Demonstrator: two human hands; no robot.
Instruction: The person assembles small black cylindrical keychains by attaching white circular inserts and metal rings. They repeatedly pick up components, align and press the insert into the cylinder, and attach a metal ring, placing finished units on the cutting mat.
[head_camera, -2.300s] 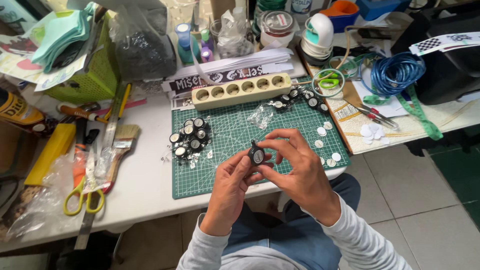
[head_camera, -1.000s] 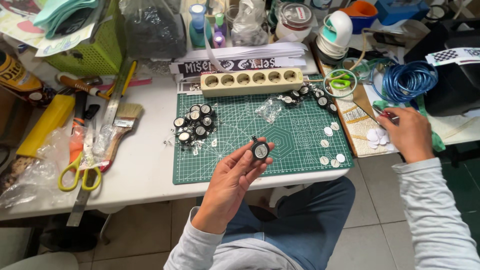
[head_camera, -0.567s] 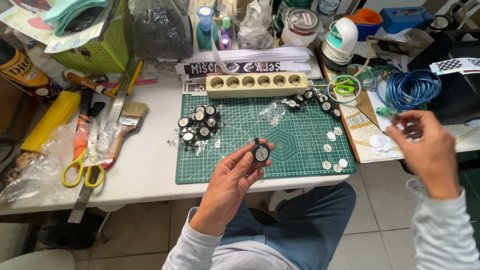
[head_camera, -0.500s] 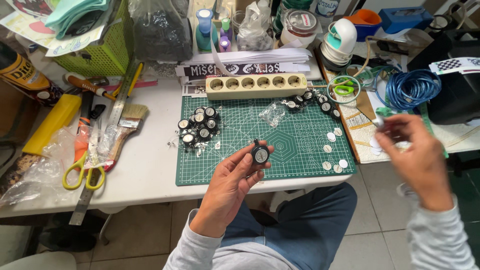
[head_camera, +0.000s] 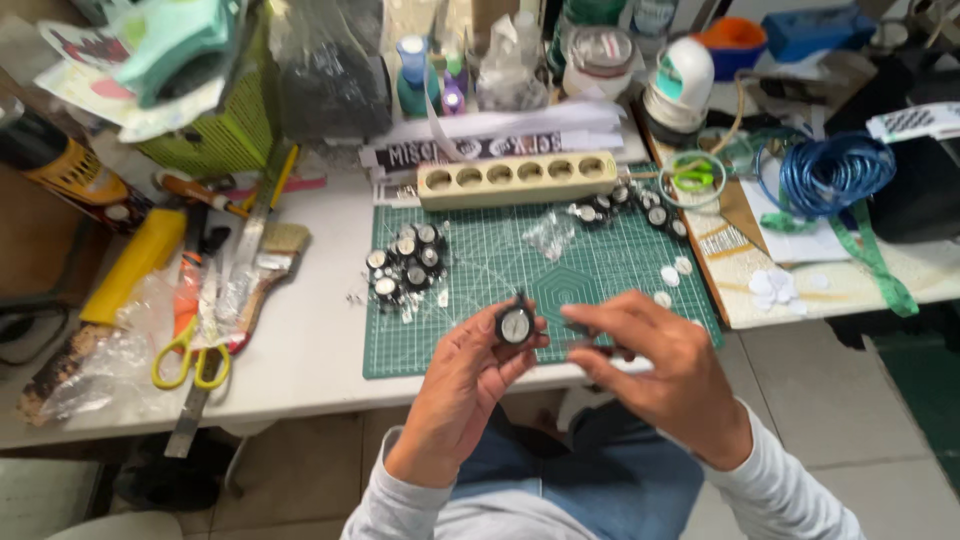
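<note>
A cluttered white worktable (head_camera: 310, 330) seen from above, with the seated person's two hands raised over its near edge.

The left hand (head_camera: 470, 375) pinches a small round black part with a pale face (head_camera: 515, 324) between thumb and fingertips, fingers closed on its rim, just over the front edge of the green cutting mat (head_camera: 480, 290). That grip is the same as a second ago. The right hand (head_camera: 650, 365) is what changed — it was out to the right over the brown board (head_camera: 745, 275), and it is now back beside the left, fingers gathered around a thin dark tool (head_camera: 590, 345) whose kind is too blurred to tell. The tip sits near the round part; whether it touches cannot be told. The two hands look set to work on the part together.

Across the table, left to right: a yellow-handled tool (head_camera: 135, 265), yellow-handled scissors (head_camera: 190, 355), a paintbrush (head_camera: 270, 275), then the mat with a cluster of similar round parts (head_camera: 405, 265) — more lie by a cream tray with round holes (head_camera: 515, 178). Further right, white discs (head_camera: 675, 280) and a coil of blue cord (head_camera: 825, 175). Pale floor tiles show below.
</note>
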